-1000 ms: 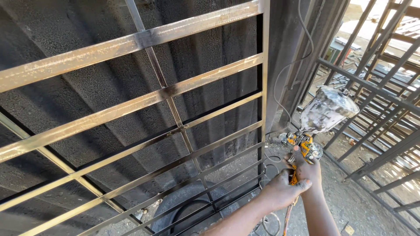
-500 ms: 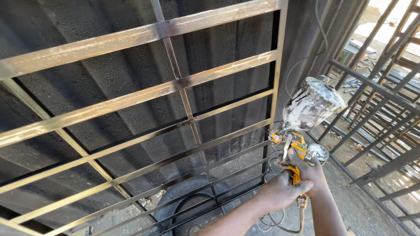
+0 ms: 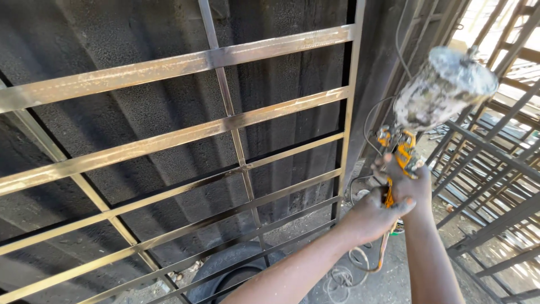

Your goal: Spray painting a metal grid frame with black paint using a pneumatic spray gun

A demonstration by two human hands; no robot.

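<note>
Head view: both my left hand (image 3: 368, 217) and right hand (image 3: 410, 186) grasp the orange spray gun with its paint-caked cup (image 3: 441, 93) at three o'clock; tipping could spill paint beside the bare metal bar frame (image 3: 169, 141).

- The bare metal grille (image 3: 225, 121) fills the space left of the spray gun (image 3: 419, 121); its flat bars block a hand, while the gaps between them are wide enough to reach through.
- Behind the grille, the dark corrugated wall (image 3: 112, 50) closes every gap.
- Right of the grille's edge post, both hands (image 3: 394, 200) grip the gun in open air.
- Further right of the grille, stacked metal frames (image 3: 495, 169) crowd the ground.
- Below the grille, a tyre (image 3: 225, 270) and loose cable (image 3: 337, 276) clutter the floor.
</note>
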